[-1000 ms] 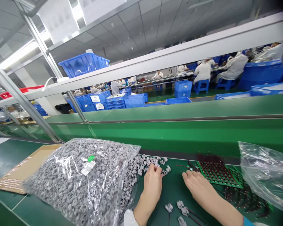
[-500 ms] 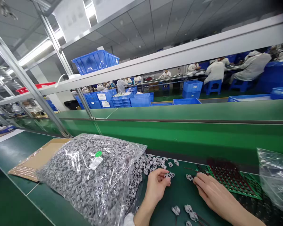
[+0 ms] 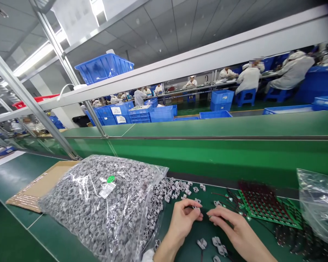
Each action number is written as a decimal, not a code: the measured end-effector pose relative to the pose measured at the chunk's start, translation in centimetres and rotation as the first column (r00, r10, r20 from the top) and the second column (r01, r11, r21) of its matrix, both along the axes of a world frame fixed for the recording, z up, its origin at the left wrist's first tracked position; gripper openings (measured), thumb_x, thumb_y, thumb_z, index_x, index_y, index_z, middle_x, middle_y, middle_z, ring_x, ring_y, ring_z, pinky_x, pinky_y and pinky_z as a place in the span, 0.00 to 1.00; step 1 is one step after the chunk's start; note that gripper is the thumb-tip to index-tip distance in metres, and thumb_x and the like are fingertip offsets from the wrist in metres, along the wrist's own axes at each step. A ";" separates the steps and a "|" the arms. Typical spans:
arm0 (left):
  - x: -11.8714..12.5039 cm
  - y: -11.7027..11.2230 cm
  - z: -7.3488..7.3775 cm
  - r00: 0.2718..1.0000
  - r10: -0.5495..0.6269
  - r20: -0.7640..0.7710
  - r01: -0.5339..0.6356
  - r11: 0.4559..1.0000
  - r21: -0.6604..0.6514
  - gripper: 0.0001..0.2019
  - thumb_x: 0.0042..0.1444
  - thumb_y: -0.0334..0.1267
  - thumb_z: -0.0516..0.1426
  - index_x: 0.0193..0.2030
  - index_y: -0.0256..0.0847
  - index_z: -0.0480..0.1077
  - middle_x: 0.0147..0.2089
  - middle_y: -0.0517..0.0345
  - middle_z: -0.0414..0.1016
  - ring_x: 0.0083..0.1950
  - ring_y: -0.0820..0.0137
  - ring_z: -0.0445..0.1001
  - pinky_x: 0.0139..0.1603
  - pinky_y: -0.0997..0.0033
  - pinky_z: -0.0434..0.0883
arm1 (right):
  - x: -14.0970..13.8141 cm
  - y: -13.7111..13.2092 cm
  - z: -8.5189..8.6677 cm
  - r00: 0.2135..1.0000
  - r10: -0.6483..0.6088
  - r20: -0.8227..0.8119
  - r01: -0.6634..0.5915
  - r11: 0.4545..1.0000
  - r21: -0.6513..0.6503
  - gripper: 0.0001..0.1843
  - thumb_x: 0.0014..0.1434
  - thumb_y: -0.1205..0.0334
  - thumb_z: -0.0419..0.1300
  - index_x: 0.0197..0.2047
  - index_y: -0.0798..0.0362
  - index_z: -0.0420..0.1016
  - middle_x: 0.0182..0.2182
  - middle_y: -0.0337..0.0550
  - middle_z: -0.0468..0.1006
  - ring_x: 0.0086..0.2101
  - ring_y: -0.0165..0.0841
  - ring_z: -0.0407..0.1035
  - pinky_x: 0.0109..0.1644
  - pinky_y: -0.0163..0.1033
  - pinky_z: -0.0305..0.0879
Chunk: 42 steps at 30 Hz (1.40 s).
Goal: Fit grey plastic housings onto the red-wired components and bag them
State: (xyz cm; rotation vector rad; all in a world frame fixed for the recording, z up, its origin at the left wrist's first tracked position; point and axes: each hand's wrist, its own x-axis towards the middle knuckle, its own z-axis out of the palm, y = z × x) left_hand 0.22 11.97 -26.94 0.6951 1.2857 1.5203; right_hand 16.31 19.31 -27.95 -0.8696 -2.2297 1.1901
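Grey plastic clips [image 3: 177, 187] fill a clear zip bag [image 3: 98, 207] at the left of the green bench belt [image 3: 15, 178], and the bag rests partly on a cardboard sheet [image 3: 41, 185]. More of the clips spill from the bag's right edge in a loose heap on the belt, just above and left of the hands. The left hand [image 3: 182, 220] is curled, its thumb and fingertips closed in a pinch on what looks like a single grey clip [image 3: 197, 208], the nearest piece to it. That clip lies toward the right hand, and its long axis is too small to read. The right hand [image 3: 233, 227] comes in from the lower right with its fingers nearly straight and only lightly curved, their tips just beside the left hand's. Whether it holds a thin wire there, I cannot tell. Three wired clips [image 3: 201, 243] lie below the hands, near the lower edge of the view, with another wired clip [image 3: 217, 203] above the right fingers. Further right are a green pegged board [image 3: 266, 205], dark wires [image 3: 287, 234] and a crumpled clear plastic bag [image 3: 318, 205]. Beyond the belt, people in white coats [image 3: 248, 80] sit among blue crates [image 3: 158, 114]
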 end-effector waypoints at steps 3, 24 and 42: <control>0.0 -0.2 0.3 0.999 -0.020 0.042 0.019 1.000 0.007 0.20 0.39 0.43 0.70 0.36 0.31 0.76 0.30 0.54 0.75 0.29 0.73 0.74 0.35 0.72 0.72 | -0.2 -0.3 0.8 0.999 0.033 -0.030 -0.034 0.999 -0.033 0.18 0.64 0.48 0.51 0.36 0.49 0.78 0.36 0.44 0.77 0.41 0.37 0.71 0.48 0.37 0.66; 0.9 -0.5 -0.3 0.938 0.017 -0.347 0.025 0.993 0.116 0.15 0.45 0.23 0.58 0.40 0.36 0.78 0.42 0.52 0.70 0.41 0.69 0.74 0.35 0.78 0.72 | -0.6 -0.4 -0.6 0.989 -0.097 -0.110 0.061 0.952 -0.299 0.25 0.55 0.38 0.57 0.27 0.54 0.66 0.24 0.36 0.62 0.26 0.28 0.57 0.29 0.32 0.56; 1.3 -0.9 -0.3 0.889 -0.085 -0.450 0.135 0.988 0.079 0.13 0.50 0.24 0.57 0.40 0.36 0.80 0.38 0.53 0.70 0.35 0.73 0.73 0.34 0.79 0.71 | -0.8 -0.7 -1.2 0.982 -0.155 -0.109 0.088 0.881 -0.465 0.23 0.49 0.41 0.61 0.25 0.54 0.64 0.22 0.34 0.58 0.24 0.25 0.52 0.27 0.31 0.51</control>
